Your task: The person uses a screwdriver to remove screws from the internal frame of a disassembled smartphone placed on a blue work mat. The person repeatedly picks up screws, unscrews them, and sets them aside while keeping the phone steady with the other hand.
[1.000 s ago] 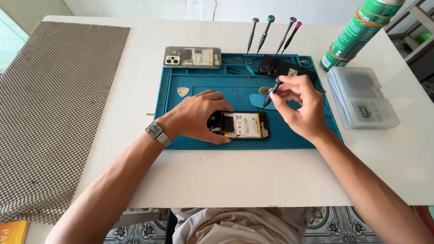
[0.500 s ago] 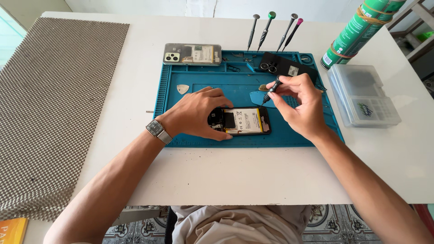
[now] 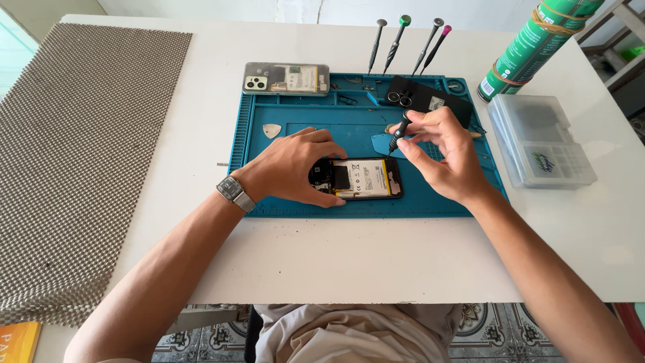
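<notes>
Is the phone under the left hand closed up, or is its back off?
Back off. The phone lies flat on the blue mat with its battery and inner parts exposed, steadied by the left hand; the right hand holds a screwdriver.

Bright, even daylight floods the white tabletop (image 3: 349, 269), which runs close to blown out on the far right. Shadows are soft and short: a faint one sits just under the left hand (image 3: 295, 168), another under the right hand (image 3: 447, 158) on the blue mat (image 3: 295, 202). A mild sheen shows on the clear plastic box (image 3: 541, 138). Focus is crisp at centre; wide-angle bending curves the edges, and the near corners look softer.
</notes>
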